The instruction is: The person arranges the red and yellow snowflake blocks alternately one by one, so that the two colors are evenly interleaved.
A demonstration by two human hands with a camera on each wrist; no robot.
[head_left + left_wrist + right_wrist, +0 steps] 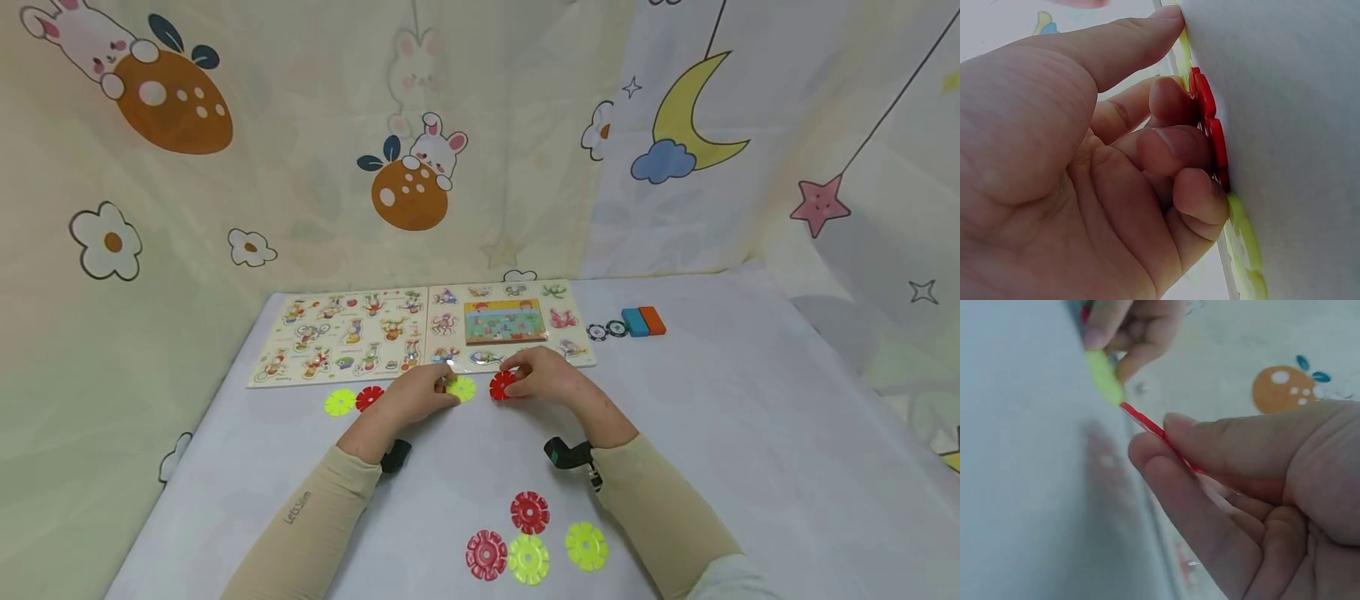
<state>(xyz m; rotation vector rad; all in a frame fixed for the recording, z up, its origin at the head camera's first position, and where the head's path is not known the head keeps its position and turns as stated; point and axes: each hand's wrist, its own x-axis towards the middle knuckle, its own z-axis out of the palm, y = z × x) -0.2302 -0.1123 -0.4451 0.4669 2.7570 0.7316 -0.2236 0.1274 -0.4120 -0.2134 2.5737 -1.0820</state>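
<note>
1 red disc [498, 387] partly behind R hand [551, 377]

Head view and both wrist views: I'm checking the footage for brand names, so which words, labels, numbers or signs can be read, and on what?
"LetsSlim": on the left sleeve, in the head view.
Small print on the picture board at the left: too small to read.
Any marks on the black-and-white discs: too small to make out.
Both wrist views: nothing readable.
</note>
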